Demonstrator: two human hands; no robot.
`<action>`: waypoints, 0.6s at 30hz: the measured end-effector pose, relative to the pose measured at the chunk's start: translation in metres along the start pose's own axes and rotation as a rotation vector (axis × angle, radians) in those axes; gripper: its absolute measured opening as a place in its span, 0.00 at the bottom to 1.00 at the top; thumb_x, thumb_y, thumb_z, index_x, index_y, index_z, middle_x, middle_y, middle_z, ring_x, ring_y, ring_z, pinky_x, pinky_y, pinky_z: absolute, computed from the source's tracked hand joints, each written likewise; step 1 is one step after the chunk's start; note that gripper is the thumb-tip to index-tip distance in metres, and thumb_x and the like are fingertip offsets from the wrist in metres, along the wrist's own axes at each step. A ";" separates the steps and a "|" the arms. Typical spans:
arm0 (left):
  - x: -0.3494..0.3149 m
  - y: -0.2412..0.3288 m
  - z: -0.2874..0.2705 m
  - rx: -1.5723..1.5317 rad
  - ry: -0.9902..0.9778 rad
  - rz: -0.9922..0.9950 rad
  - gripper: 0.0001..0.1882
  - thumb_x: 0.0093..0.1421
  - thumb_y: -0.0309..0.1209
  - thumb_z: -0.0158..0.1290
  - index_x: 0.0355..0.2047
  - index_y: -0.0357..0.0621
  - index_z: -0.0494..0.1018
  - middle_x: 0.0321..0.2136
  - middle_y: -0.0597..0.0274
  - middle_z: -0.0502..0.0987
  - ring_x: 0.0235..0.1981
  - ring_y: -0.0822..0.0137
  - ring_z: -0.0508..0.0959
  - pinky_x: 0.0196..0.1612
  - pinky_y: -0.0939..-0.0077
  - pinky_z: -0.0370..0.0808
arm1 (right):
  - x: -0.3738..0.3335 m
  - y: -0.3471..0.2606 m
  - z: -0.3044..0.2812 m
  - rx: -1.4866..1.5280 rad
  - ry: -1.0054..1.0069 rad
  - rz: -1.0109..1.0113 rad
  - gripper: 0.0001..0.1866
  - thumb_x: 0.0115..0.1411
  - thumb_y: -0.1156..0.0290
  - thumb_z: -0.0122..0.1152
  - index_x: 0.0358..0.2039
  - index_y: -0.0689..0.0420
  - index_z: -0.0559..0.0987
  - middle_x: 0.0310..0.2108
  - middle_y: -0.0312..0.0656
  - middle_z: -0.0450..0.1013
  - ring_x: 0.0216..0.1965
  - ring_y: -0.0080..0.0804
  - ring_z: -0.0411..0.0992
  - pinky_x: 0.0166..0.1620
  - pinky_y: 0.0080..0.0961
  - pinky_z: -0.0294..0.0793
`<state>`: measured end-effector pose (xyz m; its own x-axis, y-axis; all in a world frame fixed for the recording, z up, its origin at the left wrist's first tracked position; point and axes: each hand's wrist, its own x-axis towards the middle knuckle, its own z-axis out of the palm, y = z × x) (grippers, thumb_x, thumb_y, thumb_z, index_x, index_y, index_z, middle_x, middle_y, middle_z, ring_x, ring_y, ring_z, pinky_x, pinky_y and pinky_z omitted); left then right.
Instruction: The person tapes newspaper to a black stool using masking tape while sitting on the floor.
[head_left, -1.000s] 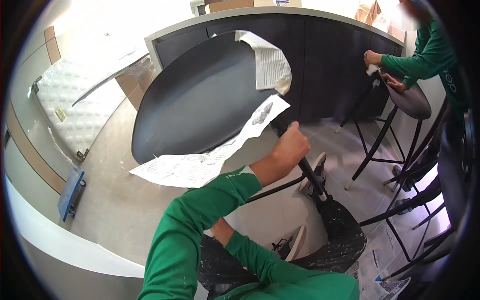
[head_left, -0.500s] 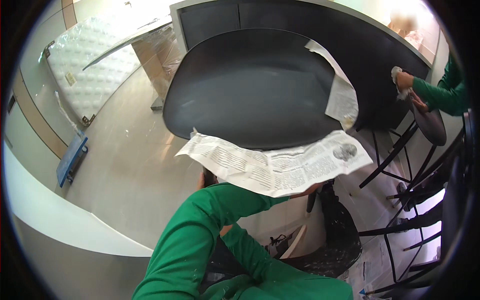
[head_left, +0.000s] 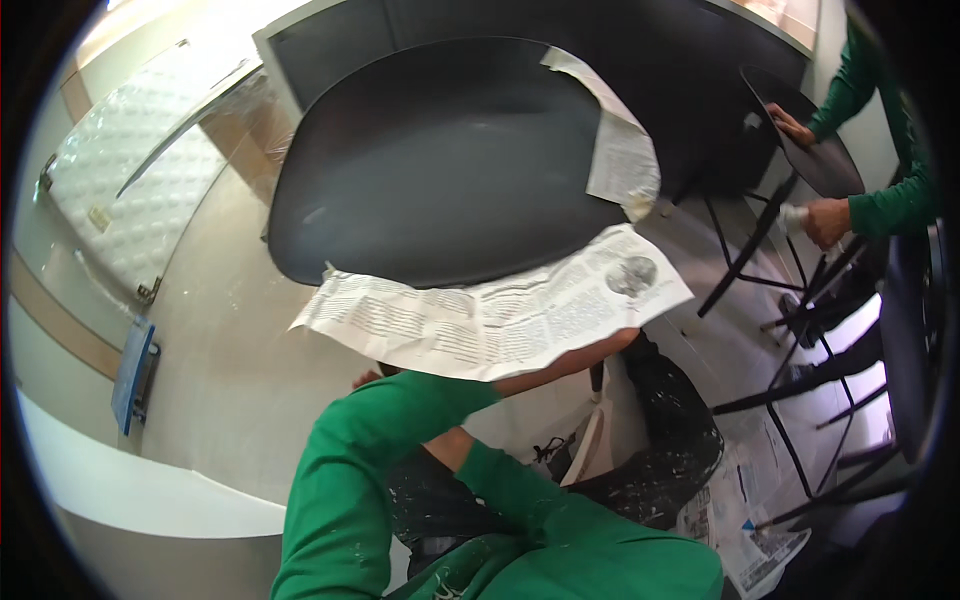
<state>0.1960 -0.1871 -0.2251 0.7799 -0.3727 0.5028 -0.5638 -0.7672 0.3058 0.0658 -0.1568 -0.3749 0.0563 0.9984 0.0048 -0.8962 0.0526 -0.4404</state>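
A black chair seat (head_left: 440,160) is in front of me, newspaper along its near and right edges. The near sheet (head_left: 480,320) hangs over my arms; a narrower strip (head_left: 622,160) follows the right edge. My arms cross beneath the paper. My left hand (head_left: 622,340) reaches right under the near sheet, its fingers hidden. My right hand (head_left: 367,380) passes behind my left arm to the left side, only fingertips showing beside a dark part below the seat. Whether either hand grips anything is hidden.
At right, a co-worker in green sleeves has one hand (head_left: 795,128) on another dark seat (head_left: 815,150) and a white wad (head_left: 793,220) in the other. Newspapers (head_left: 750,500) lie on the floor there. A blue dolly (head_left: 132,375) and a wrapped mattress-like panel (head_left: 130,170) stand left.
The view has shifted, so the chair appears further left. My left forearm reaches further right, showing more bare skin. The co-worker's hands have moved apart, one lowering the white wad.
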 end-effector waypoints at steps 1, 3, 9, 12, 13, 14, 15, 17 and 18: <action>-0.007 0.018 -0.018 0.038 -0.038 -0.019 0.13 0.59 0.22 0.59 0.46 0.39 0.77 0.34 0.56 0.75 0.40 0.56 0.79 0.43 0.63 0.80 | -0.012 -0.005 -0.001 -0.101 0.004 0.010 0.08 0.69 0.67 0.64 0.38 0.58 0.81 0.33 0.36 0.79 0.33 0.23 0.77 0.38 0.23 0.77; -0.051 0.052 -0.074 0.044 0.084 0.181 0.17 0.59 0.22 0.62 0.49 0.40 0.78 0.34 0.58 0.75 0.39 0.55 0.78 0.44 0.64 0.81 | -0.051 -0.036 0.001 -0.389 0.041 -0.061 0.07 0.68 0.67 0.64 0.38 0.57 0.81 0.33 0.36 0.78 0.32 0.22 0.76 0.37 0.22 0.76; -0.184 0.106 -0.228 0.921 0.715 -0.234 0.31 0.54 0.39 0.73 0.54 0.42 0.72 0.49 0.55 0.74 0.52 0.56 0.73 0.56 0.55 0.74 | -0.185 -0.246 0.082 -1.083 0.378 -1.158 0.20 0.57 0.64 0.79 0.45 0.57 0.79 0.45 0.40 0.76 0.45 0.26 0.75 0.50 0.25 0.73; -0.173 0.083 -0.269 0.353 0.789 -0.286 0.38 0.52 0.36 0.75 0.61 0.42 0.73 0.58 0.54 0.76 0.68 0.55 0.69 0.63 0.55 0.70 | -0.182 -0.305 0.150 -1.687 0.279 -1.406 0.35 0.50 0.61 0.83 0.57 0.57 0.78 0.52 0.42 0.76 0.48 0.29 0.76 0.52 0.27 0.73; -0.168 0.083 -0.278 0.352 0.701 -0.416 0.37 0.51 0.34 0.75 0.60 0.41 0.73 0.58 0.54 0.77 0.68 0.56 0.69 0.65 0.55 0.70 | -0.177 -0.312 0.169 -1.823 0.218 -1.357 0.34 0.50 0.62 0.83 0.56 0.56 0.80 0.51 0.42 0.78 0.47 0.30 0.77 0.51 0.27 0.73; -0.161 0.081 -0.286 0.268 0.608 -0.338 0.33 0.53 0.34 0.75 0.58 0.40 0.75 0.55 0.55 0.79 0.64 0.59 0.73 0.62 0.58 0.72 | -0.167 -0.321 0.184 -1.975 0.199 -1.276 0.31 0.50 0.63 0.83 0.54 0.56 0.81 0.49 0.40 0.79 0.46 0.31 0.77 0.50 0.26 0.73; -0.154 0.078 -0.293 0.225 0.515 -0.324 0.30 0.54 0.33 0.74 0.55 0.40 0.77 0.52 0.56 0.80 0.60 0.62 0.76 0.59 0.61 0.74 | -0.158 -0.329 0.196 -2.002 0.041 -1.209 0.29 0.50 0.64 0.83 0.52 0.55 0.83 0.47 0.39 0.81 0.44 0.31 0.77 0.49 0.26 0.74; -0.144 0.074 -0.303 0.107 0.419 -0.396 0.21 0.58 0.33 0.71 0.50 0.39 0.80 0.45 0.59 0.83 0.51 0.67 0.80 0.53 0.67 0.76 | -0.144 -0.341 0.210 -2.004 -0.237 -1.064 0.20 0.50 0.68 0.81 0.45 0.54 0.87 0.42 0.36 0.83 0.41 0.31 0.77 0.47 0.25 0.74; -0.141 0.071 -0.307 0.031 0.418 -0.488 0.17 0.60 0.32 0.69 0.47 0.39 0.81 0.42 0.61 0.84 0.47 0.69 0.81 0.50 0.71 0.77 | -0.137 -0.342 0.211 -1.914 -0.075 -1.006 0.06 0.56 0.73 0.76 0.35 0.57 0.89 0.31 0.34 0.83 0.35 0.27 0.76 0.42 0.25 0.74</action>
<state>-0.0374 -0.0285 -0.0267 0.7696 0.2527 0.5864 -0.1583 -0.8142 0.5587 0.2716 -0.3076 -0.0351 0.0448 0.6559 0.7535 0.8354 0.3890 -0.3883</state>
